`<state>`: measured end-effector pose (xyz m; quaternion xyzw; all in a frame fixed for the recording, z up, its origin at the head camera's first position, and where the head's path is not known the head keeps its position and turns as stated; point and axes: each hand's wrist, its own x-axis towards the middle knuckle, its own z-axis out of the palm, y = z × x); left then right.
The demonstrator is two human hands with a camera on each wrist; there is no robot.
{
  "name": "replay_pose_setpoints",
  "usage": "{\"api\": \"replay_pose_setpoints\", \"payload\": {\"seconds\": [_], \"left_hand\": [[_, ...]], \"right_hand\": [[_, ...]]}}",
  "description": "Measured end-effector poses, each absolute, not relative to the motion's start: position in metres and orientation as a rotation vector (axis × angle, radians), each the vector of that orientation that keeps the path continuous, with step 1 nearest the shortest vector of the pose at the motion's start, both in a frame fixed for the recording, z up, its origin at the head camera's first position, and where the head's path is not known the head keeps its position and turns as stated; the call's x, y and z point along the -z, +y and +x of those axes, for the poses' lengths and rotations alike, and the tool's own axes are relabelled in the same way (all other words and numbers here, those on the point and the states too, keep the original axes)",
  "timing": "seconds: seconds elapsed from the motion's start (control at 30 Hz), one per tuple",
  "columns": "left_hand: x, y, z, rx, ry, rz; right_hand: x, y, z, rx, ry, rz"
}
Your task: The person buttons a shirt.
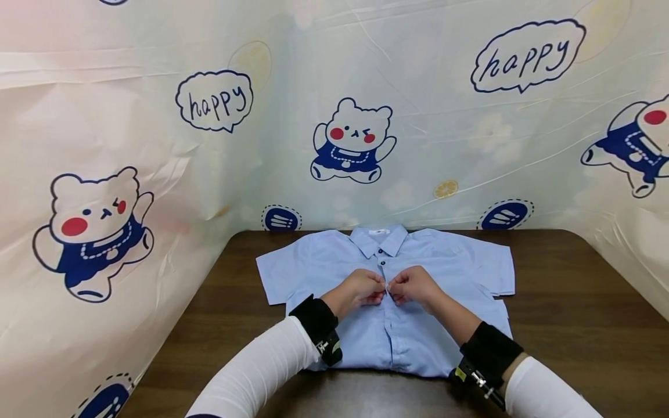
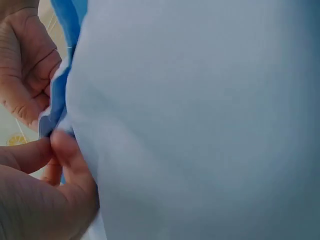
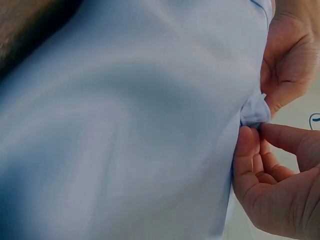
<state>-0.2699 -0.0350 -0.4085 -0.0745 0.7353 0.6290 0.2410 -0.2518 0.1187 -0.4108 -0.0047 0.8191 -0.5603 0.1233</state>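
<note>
A light-blue short-sleeved shirt (image 1: 345,342) is laid front-up beneath both hands, its collar (image 1: 398,239) placed beyond them and its near edge on the wearer's side of them. The front placket (image 1: 388,337) is set between the hands, its long axis run roughly straight away from the body, from the near edge to the collar, so that it is crossed by neither forearm. It is met from one side by the left hand (image 1: 364,287) and from the other by the right hand (image 1: 415,284); neither can be called clearly nearer, since both sets of fingertips are brought to the same stretch of it, just beside each other.

By the left hand, shirt fabric at the placket is pinched between thumb and forefinger, as is shown in the left wrist view. By the right hand, the cloth is likewise pinched at that edge, and a small fold is seen lifted between the two hands in the right wrist view. Whether a button is held within either pinch cannot be told, as the spot is covered by the fingers.

Just beyond the fingertips, two dark buttons are seen in line on the placket: the upper button (image 1: 380,251) at the collar and the lower button (image 1: 383,263) nearer the hands. The shirt is supported by a dark wooden table (image 1: 564,302), visible outward of both hands.
</note>
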Motion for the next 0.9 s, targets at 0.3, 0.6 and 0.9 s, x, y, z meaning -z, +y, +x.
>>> {"api": "replay_pose_setpoints", "payload": {"seconds": [0.3,0.6,0.9], "left_hand": [[0.4103,-0.0338,-0.2699,-1.805,2.011,-0.330],[0.4112,-0.0321,-0.2667,-1.783,2.119,-0.239],[0.4093,-0.0325,-0.2662,-1.735,2.180,-0.204]], "right_hand": [[0.4122,0.1179,-0.2487,1.599,2.466,-0.106],[0.4187,0.1167,-0.2499,1.619,2.480,-0.065],[0.4212,0.1187,-0.2546,1.660,2.374,-0.015]]}}
